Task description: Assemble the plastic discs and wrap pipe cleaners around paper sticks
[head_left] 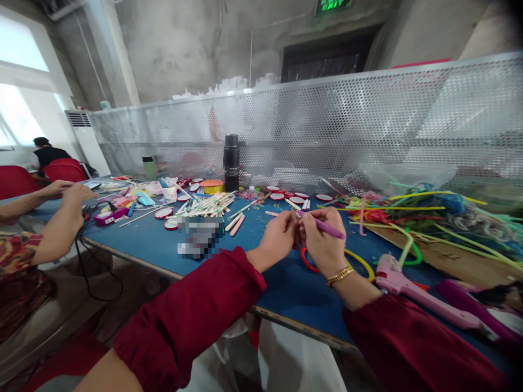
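Observation:
My right hand [324,239] grips a slim purple pen [329,228], its tip pointing toward my other hand. The fingers of my left hand [280,237] are pinched close to that tip, and whatever lies between them is too small and covered to name. Both hands meet just above the blue tabletop. Under my right wrist a red ring [308,260] and a yellow curved strip [362,265] lie on the table. A pink glue gun [425,299] rests to the right of my right forearm.
Wooden sticks [210,204] are heaped left of centre, before a black bottle [231,163]. A blurred dark phone-like object [200,238] lies nearer. Coloured pipe cleaners and yarn [445,218] pile up at right on cardboard. Another person's hands [73,193] are at the far left.

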Action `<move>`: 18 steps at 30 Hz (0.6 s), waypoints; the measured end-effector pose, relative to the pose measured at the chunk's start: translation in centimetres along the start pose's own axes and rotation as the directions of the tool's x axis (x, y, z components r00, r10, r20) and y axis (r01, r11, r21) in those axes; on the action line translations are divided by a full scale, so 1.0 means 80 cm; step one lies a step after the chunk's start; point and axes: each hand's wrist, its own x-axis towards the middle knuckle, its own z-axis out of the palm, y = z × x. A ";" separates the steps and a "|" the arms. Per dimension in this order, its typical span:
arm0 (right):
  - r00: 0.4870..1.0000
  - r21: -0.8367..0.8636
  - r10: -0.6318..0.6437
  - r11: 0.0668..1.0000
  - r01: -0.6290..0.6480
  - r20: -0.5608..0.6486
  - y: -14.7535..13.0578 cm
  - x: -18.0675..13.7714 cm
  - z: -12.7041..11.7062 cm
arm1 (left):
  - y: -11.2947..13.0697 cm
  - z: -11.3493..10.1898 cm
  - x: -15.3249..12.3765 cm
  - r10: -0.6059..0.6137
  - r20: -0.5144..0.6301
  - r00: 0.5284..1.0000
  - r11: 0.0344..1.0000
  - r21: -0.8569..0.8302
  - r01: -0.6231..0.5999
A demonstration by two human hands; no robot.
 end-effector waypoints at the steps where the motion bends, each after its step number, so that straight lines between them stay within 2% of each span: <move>1: 1.000 0.001 0.001 1.000 -0.001 0.002 0.000 0.000 0.000 | 0.000 0.000 0.000 -0.005 0.003 1.000 1.000 -0.011 0.005; 8: 1.000 -0.010 0.012 1.000 -0.012 0.003 0.000 0.000 0.000 | 0.002 0.002 -0.001 -0.068 0.051 0.996 0.990 -0.121 0.074; 12: 1.000 -0.015 0.007 1.000 -0.007 0.016 -0.001 0.000 -0.001 | -0.001 0.002 -0.001 -0.059 0.054 0.997 0.992 -0.109 0.064; 18: 0.997 -0.023 0.079 0.997 -0.078 0.026 -0.011 -0.001 0.001 | -0.005 0.001 0.000 -0.029 0.035 0.999 0.997 -0.070 0.031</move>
